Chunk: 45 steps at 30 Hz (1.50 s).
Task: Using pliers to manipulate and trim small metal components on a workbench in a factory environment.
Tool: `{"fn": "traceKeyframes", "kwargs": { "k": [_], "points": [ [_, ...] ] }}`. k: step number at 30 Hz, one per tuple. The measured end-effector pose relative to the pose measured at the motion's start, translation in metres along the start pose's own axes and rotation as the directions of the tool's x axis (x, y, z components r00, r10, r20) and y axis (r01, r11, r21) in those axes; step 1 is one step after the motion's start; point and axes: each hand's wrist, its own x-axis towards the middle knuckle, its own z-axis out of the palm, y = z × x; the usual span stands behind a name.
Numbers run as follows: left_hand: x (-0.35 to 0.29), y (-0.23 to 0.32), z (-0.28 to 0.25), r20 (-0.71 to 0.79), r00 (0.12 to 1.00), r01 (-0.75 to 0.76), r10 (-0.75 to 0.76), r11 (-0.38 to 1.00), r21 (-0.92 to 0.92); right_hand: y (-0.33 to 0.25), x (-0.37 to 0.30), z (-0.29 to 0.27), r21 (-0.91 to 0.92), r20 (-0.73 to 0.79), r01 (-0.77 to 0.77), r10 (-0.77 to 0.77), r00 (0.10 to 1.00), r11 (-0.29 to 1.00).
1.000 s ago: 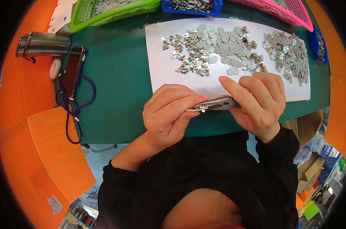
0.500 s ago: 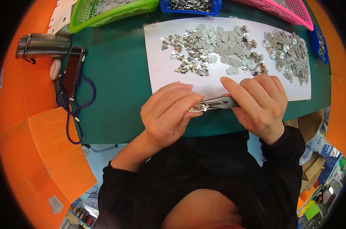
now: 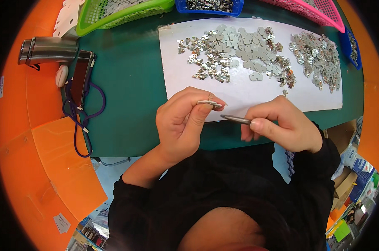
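Note:
Between thumb and fingers, my left hand point(image 3: 182, 121) pinches a small flat grey plate point(image 3: 209, 103) above the near edge of a white board point(image 3: 181, 94). My right hand point(image 3: 283, 125) is closed round a pair of pliers point(image 3: 236, 119), their dark metal jaws pointing left, a little apart from the plate. The handles are hidden in my palm. Beyond my hands, flat grey plates point(image 3: 248, 44) lie heaped on the board, with small shiny metal fittings point(image 3: 212, 62) to their left and more fittings to their right. Another pile of plates with metal fittings point(image 3: 319, 58) lies at the board's right.
A green basket point(image 3: 127, 17), a blue basket point(image 3: 208, 12) and a pink basket point(image 3: 310, 19) line the far edge of the green table point(image 3: 122, 92). A smaller blue bin point(image 3: 349, 48) stands at right. Left are a steel tumbler point(image 3: 51, 51) and a phone point(image 3: 80, 79) with a purple cord.
The pliers have come away from the piece in my left hand and turned to point left. My left hand has tilted the plate up. A small fitting now lies near the board's front, by my right hand.

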Motion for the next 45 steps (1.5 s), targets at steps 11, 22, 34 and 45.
{"fn": "traceKeyframes", "kwargs": {
  "k": [11,22,34,45],
  "points": [
    [-0.001,0.001,-0.001,0.031,0.993,-0.113,0.110,0.986,0.124,0.005,0.009,-0.005,0.275,0.236,-0.271,0.209,0.949,0.922],
    [-0.007,0.004,0.009,-0.108,0.994,0.039,-0.015,0.975,0.218,0.015,0.006,0.023,-0.412,-0.239,0.081,-0.194,0.951,0.907],
    [-0.003,-0.003,0.014,-0.136,0.991,0.025,-0.018,0.998,0.052,0.015,0.010,0.026,-0.347,-0.351,0.104,-0.232,0.907,0.932],
    [-0.004,-0.002,0.018,-0.159,0.987,0.037,-0.034,0.999,0.015,0.011,0.009,0.024,-0.429,-0.316,0.066,-0.218,0.923,0.901]
  ]
}}
